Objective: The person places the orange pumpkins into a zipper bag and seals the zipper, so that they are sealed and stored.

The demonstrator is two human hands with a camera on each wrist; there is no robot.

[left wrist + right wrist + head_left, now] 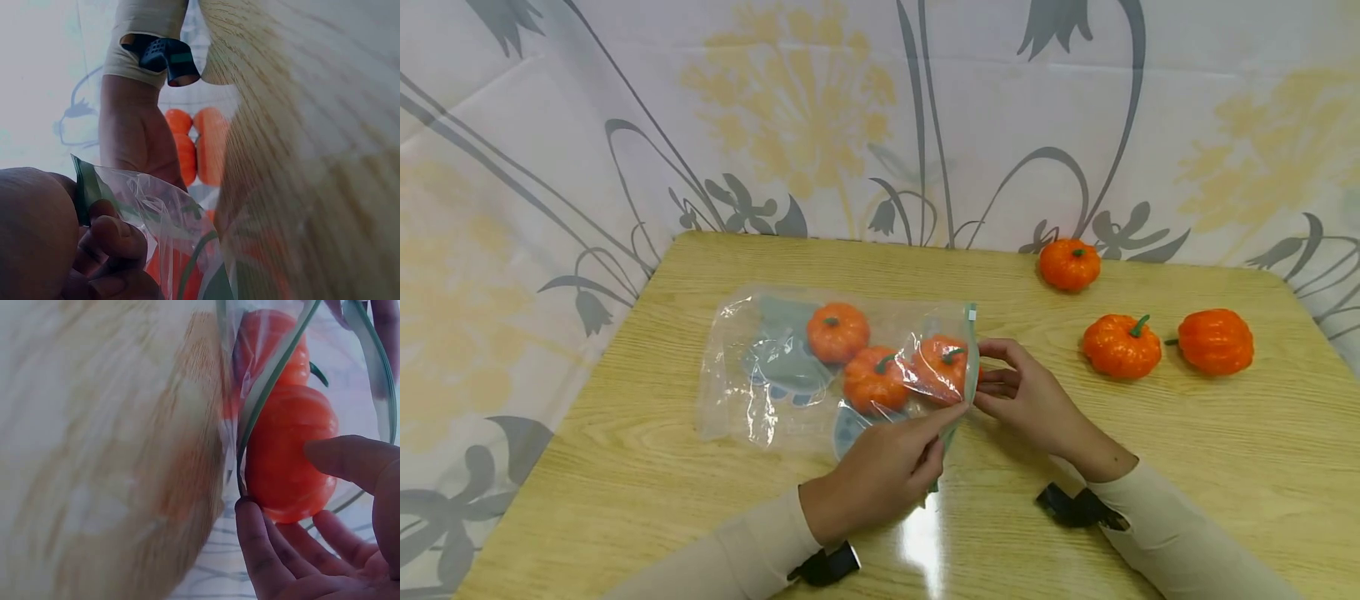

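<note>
A clear zip bag (727, 383) with a green-edged mouth lies on the table, its mouth facing right. Inside sit two orange toy pumpkins (838, 332), and a third pumpkin (938, 367) is right at the opening. My left hand (883, 467) pinches the near edge of the mouth, seen closely in the left wrist view. At the opening, my right hand (1033, 404) holds the third pumpkin; the right wrist view has the thumb on its side and fingers beneath it. A white slider (972, 315) is at the far end of the zip.
Three more pumpkins are on the right of the wooden table (647, 475): one near the back edge (1069, 265), one with its stem up (1122, 346), one on its side (1215, 342). A flower-patterned cloth (985, 108) hangs behind.
</note>
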